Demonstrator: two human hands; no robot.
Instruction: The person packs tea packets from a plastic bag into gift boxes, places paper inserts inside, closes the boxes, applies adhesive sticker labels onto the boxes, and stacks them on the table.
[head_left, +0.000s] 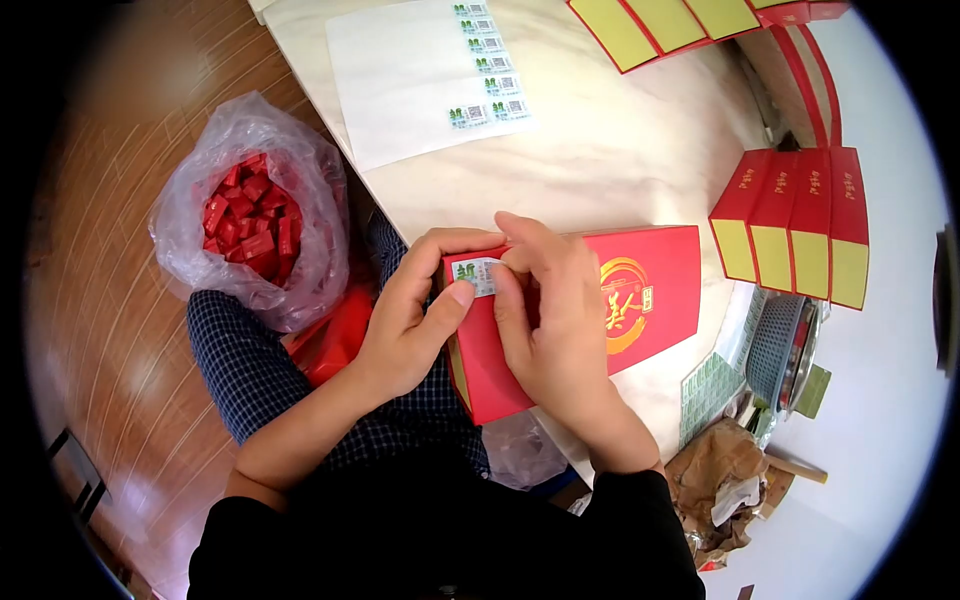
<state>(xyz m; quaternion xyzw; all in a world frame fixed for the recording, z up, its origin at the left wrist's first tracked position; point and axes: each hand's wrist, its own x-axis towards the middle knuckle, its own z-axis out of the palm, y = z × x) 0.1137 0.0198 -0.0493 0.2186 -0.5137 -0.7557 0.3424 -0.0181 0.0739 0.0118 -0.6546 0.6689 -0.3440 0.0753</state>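
Note:
A red gift box with gold lettering lies at the table's front edge, its near end reaching over my lap. At that end's upper corner is a small white sticker label with green print and a square code. My left hand grips the box corner, its thumb on the label's lower edge and its index finger along the box's far edge. My right hand lies over the box and pinches the label's right end between thumb and fingers. Whether the label is fully stuck down, I cannot tell.
A backing sheet with several labels lies on the table. Several red boxes stand at the right, more at the back. Left of my legs sits a plastic bag of small red packets. A grey basket stands at the right.

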